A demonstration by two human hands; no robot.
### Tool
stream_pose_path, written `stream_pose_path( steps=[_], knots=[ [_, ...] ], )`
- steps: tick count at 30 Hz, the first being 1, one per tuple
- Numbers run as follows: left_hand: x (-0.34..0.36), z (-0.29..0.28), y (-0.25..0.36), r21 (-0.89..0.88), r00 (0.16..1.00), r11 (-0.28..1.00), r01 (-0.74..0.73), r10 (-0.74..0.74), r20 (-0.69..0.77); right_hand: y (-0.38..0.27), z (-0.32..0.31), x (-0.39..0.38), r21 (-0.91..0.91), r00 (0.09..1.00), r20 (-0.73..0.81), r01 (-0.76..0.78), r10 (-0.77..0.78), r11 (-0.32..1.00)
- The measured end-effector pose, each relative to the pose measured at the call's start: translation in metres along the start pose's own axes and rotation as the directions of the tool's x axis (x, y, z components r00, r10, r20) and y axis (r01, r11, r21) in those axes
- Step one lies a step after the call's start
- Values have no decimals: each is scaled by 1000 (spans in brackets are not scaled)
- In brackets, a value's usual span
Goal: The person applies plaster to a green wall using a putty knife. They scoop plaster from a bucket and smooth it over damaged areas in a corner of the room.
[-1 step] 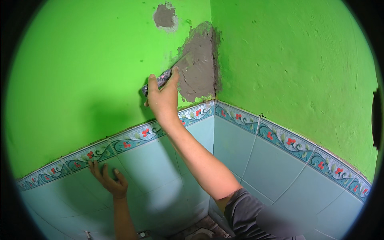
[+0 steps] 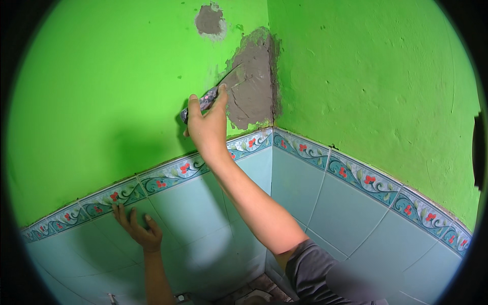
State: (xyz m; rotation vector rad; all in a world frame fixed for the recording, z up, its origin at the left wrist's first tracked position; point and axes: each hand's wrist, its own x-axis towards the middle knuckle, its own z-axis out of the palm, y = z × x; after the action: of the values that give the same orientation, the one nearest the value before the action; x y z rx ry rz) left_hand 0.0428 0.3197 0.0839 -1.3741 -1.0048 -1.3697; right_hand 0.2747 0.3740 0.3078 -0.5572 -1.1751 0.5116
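My right hand (image 2: 207,114) is closed on the dark patterned handle of a putty knife (image 2: 203,103), its thin blade angled up to the right against the rough grey-brown plaster patch (image 2: 251,94) in the wall corner. A smaller plaster patch (image 2: 209,20) sits higher on the green wall. My left hand (image 2: 138,229) is low on the left, fingers apart and bent, their tips on or very near the floral border tiles (image 2: 160,183); nothing shows in it.
Green walls (image 2: 366,76) meet in a corner above pale turquoise tiles (image 2: 351,213). A dark object (image 2: 477,150) stands at the far right edge. At the bottom, part of a dark patterned floor (image 2: 254,290) shows, with small objects too unclear to name.
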Motion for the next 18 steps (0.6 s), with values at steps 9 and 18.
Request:
stream_pose_path(
  steps=[9, 18],
  knots=[
    [-2, -1, 2, 1, 1000, 1000, 23, -23, 11, 22, -29, -47, 73, 972, -112, -200, 207, 977],
    [-3, -1, 0, 3, 1000, 1000, 14, -14, 0, 0, 32, -24, 207, 974, -76, -193, 213, 959]
  ],
)
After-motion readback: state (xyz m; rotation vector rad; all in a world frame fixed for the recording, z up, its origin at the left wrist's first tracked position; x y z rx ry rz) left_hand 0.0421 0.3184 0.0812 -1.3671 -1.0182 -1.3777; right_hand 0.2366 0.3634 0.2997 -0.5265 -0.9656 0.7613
